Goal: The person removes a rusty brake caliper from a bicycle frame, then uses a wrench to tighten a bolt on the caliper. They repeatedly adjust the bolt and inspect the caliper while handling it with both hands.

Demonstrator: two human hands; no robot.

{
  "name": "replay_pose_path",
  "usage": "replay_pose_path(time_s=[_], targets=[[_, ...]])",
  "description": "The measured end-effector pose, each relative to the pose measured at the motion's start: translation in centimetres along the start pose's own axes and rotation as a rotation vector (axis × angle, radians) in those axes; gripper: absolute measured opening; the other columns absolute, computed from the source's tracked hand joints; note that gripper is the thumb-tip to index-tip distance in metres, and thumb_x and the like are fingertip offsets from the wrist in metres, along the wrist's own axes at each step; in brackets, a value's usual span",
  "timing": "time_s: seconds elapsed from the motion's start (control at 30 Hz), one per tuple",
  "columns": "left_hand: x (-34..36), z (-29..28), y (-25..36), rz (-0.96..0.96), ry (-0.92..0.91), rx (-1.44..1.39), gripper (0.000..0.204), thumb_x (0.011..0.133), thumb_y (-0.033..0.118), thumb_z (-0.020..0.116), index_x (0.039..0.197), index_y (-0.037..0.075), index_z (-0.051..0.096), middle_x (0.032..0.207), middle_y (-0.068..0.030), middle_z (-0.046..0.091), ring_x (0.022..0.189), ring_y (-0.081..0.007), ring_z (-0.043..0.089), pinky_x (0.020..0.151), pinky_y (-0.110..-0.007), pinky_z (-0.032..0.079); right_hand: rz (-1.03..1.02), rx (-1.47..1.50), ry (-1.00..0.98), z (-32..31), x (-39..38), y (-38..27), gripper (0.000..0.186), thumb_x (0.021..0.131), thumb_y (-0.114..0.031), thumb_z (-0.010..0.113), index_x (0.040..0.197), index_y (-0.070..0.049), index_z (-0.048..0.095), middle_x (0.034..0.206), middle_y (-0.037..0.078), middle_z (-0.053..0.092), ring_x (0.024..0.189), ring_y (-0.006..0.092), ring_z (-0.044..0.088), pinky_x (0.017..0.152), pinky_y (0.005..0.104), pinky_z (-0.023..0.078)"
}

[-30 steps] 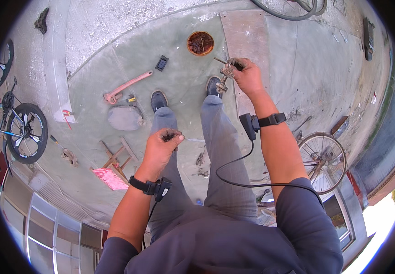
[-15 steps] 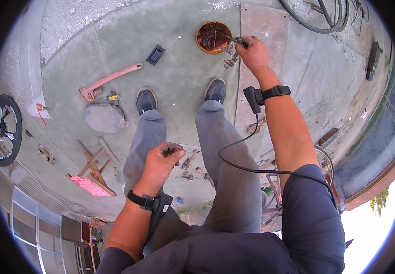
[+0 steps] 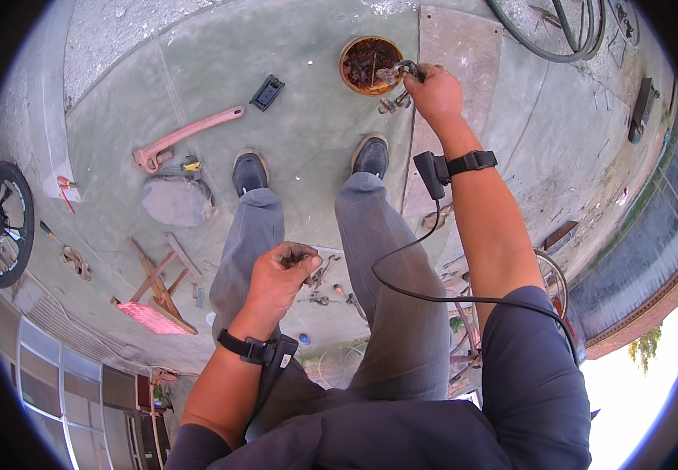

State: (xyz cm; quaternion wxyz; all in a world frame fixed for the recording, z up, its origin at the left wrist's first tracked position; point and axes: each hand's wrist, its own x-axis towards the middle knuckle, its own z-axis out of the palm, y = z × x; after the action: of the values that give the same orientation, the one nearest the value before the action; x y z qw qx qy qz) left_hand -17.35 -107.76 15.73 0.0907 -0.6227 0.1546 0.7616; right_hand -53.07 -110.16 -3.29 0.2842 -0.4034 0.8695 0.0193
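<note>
Metal part [image 3: 391, 76], perhaps half-behind right hand [image 3: 438, 91]

There are two hands [image 3: 283, 270] [image 3: 437, 92], two shoes [image 3: 250, 171] [image 3: 370, 155] and two black wrist straps [image 3: 247, 347] [image 3: 472, 161]. On the ground are one red pipe wrench [image 3: 190, 133], one round tub [image 3: 360, 91], one wooden stool [image 3: 155, 319], one flat gray stone [image 3: 174, 201] and one black plastic box [image 3: 268, 92].

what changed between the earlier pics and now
The right hand moved forward, carrying the metal part from by the right shoe to the edge of the round container. No new grasp or release shows. The left hand stays curled; the red wrench lies unmoved.
</note>
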Motion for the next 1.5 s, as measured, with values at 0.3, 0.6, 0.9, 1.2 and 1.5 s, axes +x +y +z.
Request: replay_pose_path(time_s=[0.3, 0.6, 0.9, 1.2, 1.5], targets=[[-0.5, -0.2, -0.8, 0.041, 0.044, 0.032, 0.021, 0.088, 0.013, 0.075, 0.101, -0.001, 0.067, 0.075, -0.0006, 0.061, 0.062, -0.0076, 0.054, 0.053, -0.021, 0.04, 0.178, 0.402, -0.17, -2.5, -2.5, 0.0, 0.031, 0.082, -0.03, 0.073, 0.099, -0.004, 0.072, 0.084, 0.011, 0.071, 0.077, 0.0288, 0.068, 0.072, 0.0369, 0.053], [-6.1, 0.2, 3.2, 0.214, 0.103, 0.006, 0.023, 0.089, 0.015, 0.075, 0.105, 0.0, 0.067, 0.082, -0.0004, 0.064, 0.066, -0.0073, 0.057, 0.056, -0.02, 0.042, 0.5, 1.673, -0.319, -12.5, -11.8, -2.5, 0.017, 0.089, -0.021, 0.073, 0.098, -0.008, 0.068, 0.083, 0.0, 0.068, 0.071, 0.0108, 0.062, 0.058, 0.0246, 0.044], [-15.1, 4.6, 11.5, 0.465, 0.033, 0.037, 0.029, 0.09, 0.012, 0.073, 0.114, -0.001, 0.065, 0.093, -0.0032, 0.064, 0.076, -0.0091, 0.059, 0.06, -0.021, 0.044, 0.308, 1.926, -0.362, -23.7, -20.6, -5.6, 0.027, 0.09, -0.019, 0.071, 0.108, 0.0, 0.065, 0.094, 0.009, 0.069, 0.079, 0.0179, 0.066, 0.064, 0.0296, 0.052], [-26.5, 8.9, 15.3, 0.498, -0.356, -0.212, 0.032, 0.097, 0.014, 0.059, 0.124, -0.004, 0.06, 0.104, -0.0089, 0.065, 0.086, -0.0158, 0.064, 0.066, -0.026, 0.048, 0.095, 1.883, -0.377, -33.7, -29.9, -7.3, 0.031, 0.088, -0.024, 0.073, 0.106, 0.0, 0.066, 0.088, 0.007, 0.067, 0.071, 0.0123, 0.063, 0.06, 0.0251, 0.049], [-33.6, 12.1, 14.7, 0.627, -0.45, -0.074, 0.028, 0.094, 0.01, 0.065, 0.12, -0.002, 0.064, 0.1, -0.0092, 0.068, 0.085, -0.0158, 0.067, 0.065, -0.025, 0.049, -0.02, 1.788, -0.346, -40.3, -37.5, -8.8, 0.033, 0.085, -0.024, 0.077, 0.106, -0.001, 0.067, 0.088, 0.005, 0.066, 0.072, 0.0098, 0.057, 0.058, 0.0228, 0.043]])
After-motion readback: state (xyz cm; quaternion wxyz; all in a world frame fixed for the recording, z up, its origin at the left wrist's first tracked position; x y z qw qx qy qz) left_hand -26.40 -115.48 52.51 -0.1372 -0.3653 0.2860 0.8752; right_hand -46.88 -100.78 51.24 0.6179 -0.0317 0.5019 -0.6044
